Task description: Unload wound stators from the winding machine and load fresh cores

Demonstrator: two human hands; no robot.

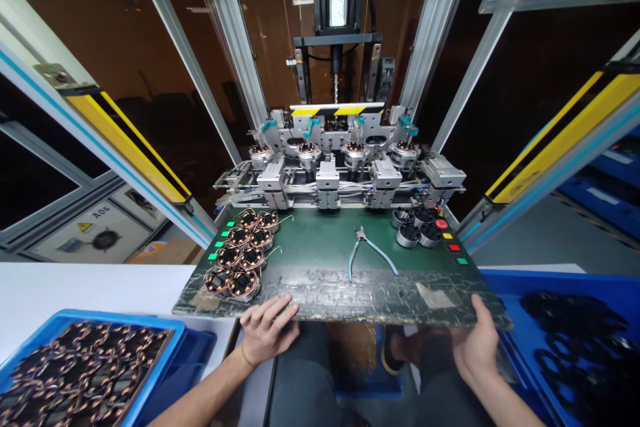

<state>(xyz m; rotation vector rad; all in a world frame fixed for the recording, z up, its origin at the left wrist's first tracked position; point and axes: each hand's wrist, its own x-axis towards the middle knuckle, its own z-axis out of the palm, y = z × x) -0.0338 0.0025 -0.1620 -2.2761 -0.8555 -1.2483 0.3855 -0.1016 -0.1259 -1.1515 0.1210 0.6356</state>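
Note:
My left hand (270, 327) rests on the front edge of a green work board (320, 240), fingers stretched over it and holding nothing loose. At the right front corner, my right hand (475, 347) grips the board's edge, thumb on top; its other fingers are mostly hidden underneath. Several copper-wound motor stators (245, 283) stand in two rows just beyond my left hand, some with loose wire ends. Cutting pliers (369, 250) with blue handles lie spread mid-board, apart from both hands. Several unwound stator cores (408, 233) sit at the board's right rear.
Behind the board, a winding machine (328, 183) carries several stators at its stations. Yellow light-curtain posts (135, 147) flank the opening. A blue tray (173, 333) of wound stators stands at left; a blue bin (505, 287) of black parts at right. Coloured buttons (454, 248) line the board's sides.

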